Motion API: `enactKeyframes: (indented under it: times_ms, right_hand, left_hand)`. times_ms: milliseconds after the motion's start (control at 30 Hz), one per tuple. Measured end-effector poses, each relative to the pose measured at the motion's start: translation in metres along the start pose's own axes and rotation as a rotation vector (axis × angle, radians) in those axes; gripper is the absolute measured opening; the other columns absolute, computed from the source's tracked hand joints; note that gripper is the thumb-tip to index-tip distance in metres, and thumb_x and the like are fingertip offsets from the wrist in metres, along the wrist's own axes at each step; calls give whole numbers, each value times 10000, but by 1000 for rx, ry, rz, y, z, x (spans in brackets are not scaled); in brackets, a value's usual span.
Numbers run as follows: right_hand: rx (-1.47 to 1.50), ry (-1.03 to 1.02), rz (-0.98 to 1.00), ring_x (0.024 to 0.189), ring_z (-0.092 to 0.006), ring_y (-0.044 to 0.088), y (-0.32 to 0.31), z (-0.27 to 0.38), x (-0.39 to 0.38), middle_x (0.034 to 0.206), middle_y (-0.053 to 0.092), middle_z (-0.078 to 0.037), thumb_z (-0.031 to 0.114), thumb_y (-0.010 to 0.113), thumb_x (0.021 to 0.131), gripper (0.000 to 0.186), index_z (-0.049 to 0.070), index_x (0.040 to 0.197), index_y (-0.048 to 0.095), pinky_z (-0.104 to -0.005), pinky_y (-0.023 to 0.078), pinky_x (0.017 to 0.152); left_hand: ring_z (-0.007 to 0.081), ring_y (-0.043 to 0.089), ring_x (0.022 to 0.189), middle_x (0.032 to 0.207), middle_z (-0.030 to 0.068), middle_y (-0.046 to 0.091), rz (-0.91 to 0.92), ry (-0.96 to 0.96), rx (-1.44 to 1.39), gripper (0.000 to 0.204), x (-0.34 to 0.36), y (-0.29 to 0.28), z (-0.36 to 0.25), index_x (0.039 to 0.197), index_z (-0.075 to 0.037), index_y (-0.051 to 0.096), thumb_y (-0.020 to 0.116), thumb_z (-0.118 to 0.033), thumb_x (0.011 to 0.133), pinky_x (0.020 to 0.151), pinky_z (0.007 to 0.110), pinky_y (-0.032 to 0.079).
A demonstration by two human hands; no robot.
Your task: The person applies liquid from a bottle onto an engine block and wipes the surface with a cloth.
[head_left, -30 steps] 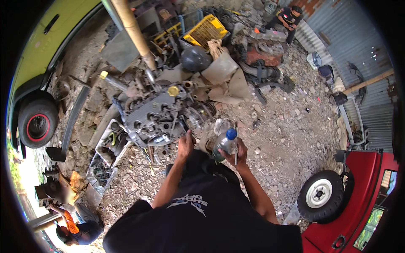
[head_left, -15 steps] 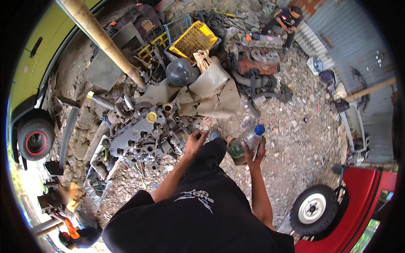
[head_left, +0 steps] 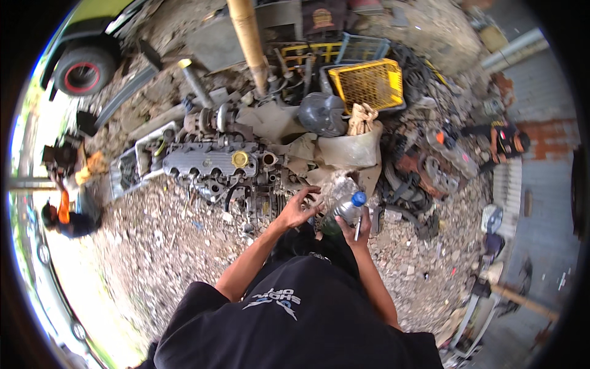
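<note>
A: Since its wall is thin and clear, how should the bottle [head_left: 349,212] be expected to handle?

B: Probably light to moderate in weight, depending on its contents; the wall is likely flexible, inclined to dent under a hard squeeze, slippery if wet or oily, and hardly fragile. The best hold would seem to be around the body below the shoulder, with the blue cap [head_left: 358,198] left free.

A: How do the hands stand?

B: The right hand [head_left: 361,225] is closed around the bottle's side, with a thin pale stick [head_left: 357,230] also at its fingers. The left hand [head_left: 298,210] is apart from the bottle, its fingers parted and loosely curved, with nothing seen in it.

A: And the location?

B: In front of the person's body, to the right of the left hand, above stony ground [head_left: 178,252]. The engine [head_left: 206,165], bearing a yellow cap [head_left: 239,160], lies beyond and to the left.

A: Describe its appearance.

B: Tilted, cap end toward the viewer; transparent and glossy above, greenish toward the partly hidden base. Whether the green belongs to liquid or to the wall cannot be told.
</note>
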State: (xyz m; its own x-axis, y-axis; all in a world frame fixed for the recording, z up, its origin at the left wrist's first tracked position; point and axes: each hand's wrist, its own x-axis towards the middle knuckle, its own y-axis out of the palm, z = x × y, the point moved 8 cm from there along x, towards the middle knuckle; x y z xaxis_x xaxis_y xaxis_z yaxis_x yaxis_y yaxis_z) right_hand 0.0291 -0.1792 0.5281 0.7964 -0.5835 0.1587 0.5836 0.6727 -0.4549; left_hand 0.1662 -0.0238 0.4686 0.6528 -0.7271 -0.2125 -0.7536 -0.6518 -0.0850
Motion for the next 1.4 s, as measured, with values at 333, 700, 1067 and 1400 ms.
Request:
enactKeyframes:
  times_ms: [333, 700, 1067, 1400]
  right_hand:
    - [263, -510, 800, 973, -428, 606, 109, -10, 178, 1065, 607, -202, 450, 750, 788, 675, -13, 1215, 506, -477, 499, 834]
    - [229, -400, 1200, 1080, -444, 574, 205, 14, 242, 1180, 566, -256, 205, 528, 913, 491, -4, 1331, 378, -477, 468, 907]
    - [91, -402, 1105, 1207, -424, 489, 238, 43, 241, 1307, 499, -274, 289, 400, 993, 494, -3, 1391, 377, -457, 380, 1031]
    - [93, -505, 738, 1009, -320, 627, 252, 82, 277, 1084, 627, -186, 180, 492, 984, 314, -4, 1235, 529, -405, 492, 866]
  left_hand:
    - [293, 464, 1290, 1321, 188, 534, -177, 12, -139, 982, 102, -22, -14, 1385, -11, 432, 876, -449, 626, 1090, 423, 357]
    - [130, 622, 931, 1042, 71, 666, -957, -61, -622, 451, 122, -85, 36, 1100, -5, 613, 804, -213, 748, 848, 317, 504]
    - [333, 478, 1111, 1125, 181, 590, -1148, -36, -51, 766, 101, -142, 6, 1101, 15, 627, 798, -538, 599, 989, 447, 372]
    - [170, 592, 1019, 1103, 96, 622, -996, -45, -536, 673, 103, -161, 11, 1123, 8, 607, 834, -426, 662, 893, 338, 471]
